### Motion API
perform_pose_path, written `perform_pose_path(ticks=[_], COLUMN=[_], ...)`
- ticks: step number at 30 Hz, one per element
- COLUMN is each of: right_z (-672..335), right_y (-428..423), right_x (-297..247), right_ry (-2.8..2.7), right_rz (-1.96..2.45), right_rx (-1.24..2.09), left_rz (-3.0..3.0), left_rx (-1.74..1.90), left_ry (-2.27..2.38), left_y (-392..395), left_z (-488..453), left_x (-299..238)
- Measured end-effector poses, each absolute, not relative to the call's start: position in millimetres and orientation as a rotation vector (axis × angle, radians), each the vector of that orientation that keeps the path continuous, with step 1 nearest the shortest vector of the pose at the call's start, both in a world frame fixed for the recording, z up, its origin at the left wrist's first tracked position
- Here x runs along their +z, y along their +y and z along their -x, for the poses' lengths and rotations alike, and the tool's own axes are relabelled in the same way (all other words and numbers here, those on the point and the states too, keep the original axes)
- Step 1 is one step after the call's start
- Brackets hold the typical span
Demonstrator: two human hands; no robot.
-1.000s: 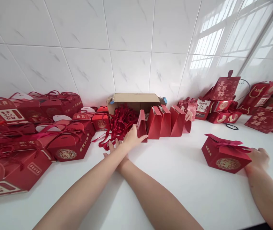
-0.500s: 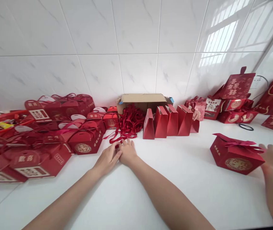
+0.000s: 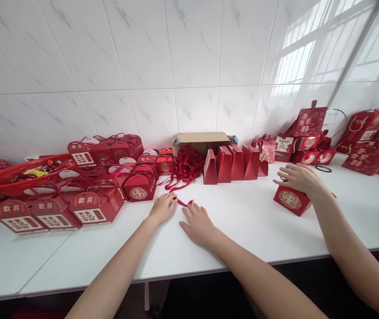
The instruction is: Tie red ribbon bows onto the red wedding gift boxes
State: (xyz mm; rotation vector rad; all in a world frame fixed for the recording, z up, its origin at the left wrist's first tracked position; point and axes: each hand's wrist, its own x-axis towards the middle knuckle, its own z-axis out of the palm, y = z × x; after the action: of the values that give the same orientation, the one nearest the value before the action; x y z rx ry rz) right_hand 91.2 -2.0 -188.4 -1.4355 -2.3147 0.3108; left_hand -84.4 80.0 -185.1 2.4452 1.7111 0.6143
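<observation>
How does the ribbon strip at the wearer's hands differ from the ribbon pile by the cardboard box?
The ribbon strip runs between the left hand and right hand; the ribbon pile lies tangled at the cardboard box. The strip shows as one narrow band, the pile as a heap of loops. Both are dark red.

The ribbon (image 3: 181, 202) is deep red, the table (image 3: 169, 252) white, the wall tiles (image 3: 196, 44) white with grey veins.

Arms (image 3: 119, 261) forward, left grip (image 3: 163, 208) curled, right grip (image 3: 197, 224) loosely spread
</observation>
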Motion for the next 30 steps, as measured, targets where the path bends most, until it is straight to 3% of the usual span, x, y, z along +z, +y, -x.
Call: perform_pose_path(ticks=[8,14,23,30], right_z=[-129,-173,-217,-242], right_y=[-95,-123,-150,-121], right_x=[-208,-218,-241,-192], right_ry=[-2.054,-1.953,-1.74,-1.689], right_rz=[1.395,1.563,1.353,1.411], right_rx=[0.2,0.039,-0.002,-0.046], left_rz=[-2.441,-2.428,-2.398,-2.38], left_rx=[0.654,0.674,0.691,0.709], left_ry=[1.707,1.695,1.688,1.678], left_y=[77,77,77,77], left_z=[85,85,88,87], left_x=[-183,-183,-187,-191])
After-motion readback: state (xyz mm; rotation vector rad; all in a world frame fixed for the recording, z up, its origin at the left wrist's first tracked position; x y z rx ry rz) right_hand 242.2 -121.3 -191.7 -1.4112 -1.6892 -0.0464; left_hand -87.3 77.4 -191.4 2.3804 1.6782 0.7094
